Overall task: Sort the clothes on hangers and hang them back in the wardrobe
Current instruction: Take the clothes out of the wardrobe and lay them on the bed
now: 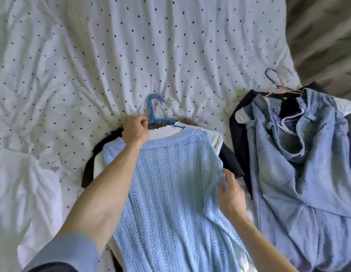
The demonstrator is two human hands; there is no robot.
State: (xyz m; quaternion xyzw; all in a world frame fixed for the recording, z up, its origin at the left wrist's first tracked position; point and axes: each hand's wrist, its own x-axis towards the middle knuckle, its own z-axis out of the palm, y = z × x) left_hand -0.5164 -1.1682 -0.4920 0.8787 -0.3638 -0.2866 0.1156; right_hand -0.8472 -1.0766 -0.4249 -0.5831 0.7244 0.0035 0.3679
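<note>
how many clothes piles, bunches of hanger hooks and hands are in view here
clothes piles: 2, one topped by a light blue open-knit sweater, one by blue denim clothes
bunches of hanger hooks: 2, the blue plastic hanger hooks and the pink and dark wire hanger hooks
hands: 2, left hand and right hand
total: 6

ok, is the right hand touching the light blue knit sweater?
Touching. The head view shows the right hand with fingers curled onto the light blue knit sweater at its sleeve edge, no gap.
</note>
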